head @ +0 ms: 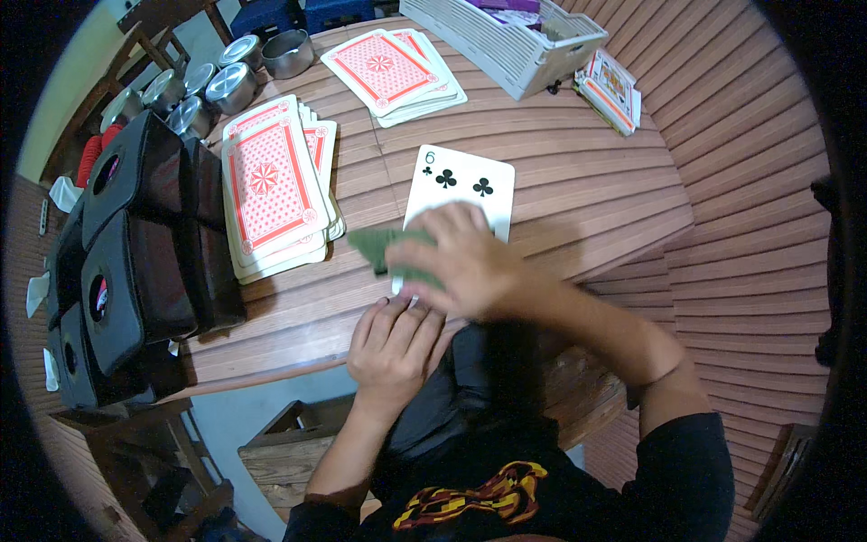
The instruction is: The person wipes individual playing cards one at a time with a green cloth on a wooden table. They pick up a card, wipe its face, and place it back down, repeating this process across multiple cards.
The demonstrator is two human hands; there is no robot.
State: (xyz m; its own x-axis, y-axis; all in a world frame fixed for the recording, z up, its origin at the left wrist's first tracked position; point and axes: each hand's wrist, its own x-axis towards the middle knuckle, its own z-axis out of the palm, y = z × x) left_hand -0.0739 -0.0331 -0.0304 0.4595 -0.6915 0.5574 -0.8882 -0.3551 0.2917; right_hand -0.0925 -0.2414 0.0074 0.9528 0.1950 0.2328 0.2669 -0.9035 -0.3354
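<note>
A large six of clubs playing card lies face up on the wood-patterned table before me. My right hand, blurred, is closed around a folded green cloth over the card's near half, hiding that part. At the card's near edge is my left hand, palm down, its fingers close together. Its fingertips meet the card's near left corner, but the right hand hides whether they grip it or only rest there. Left of my hands is a stack of large red-backed cards, slightly fanned out.
Another red-backed card pile lies farther back. Black cases with round cut-outs crowd the left side. Behind them stand several lidded metal tins and a metal bowl. A white plastic basket and a card pack sit back right.
</note>
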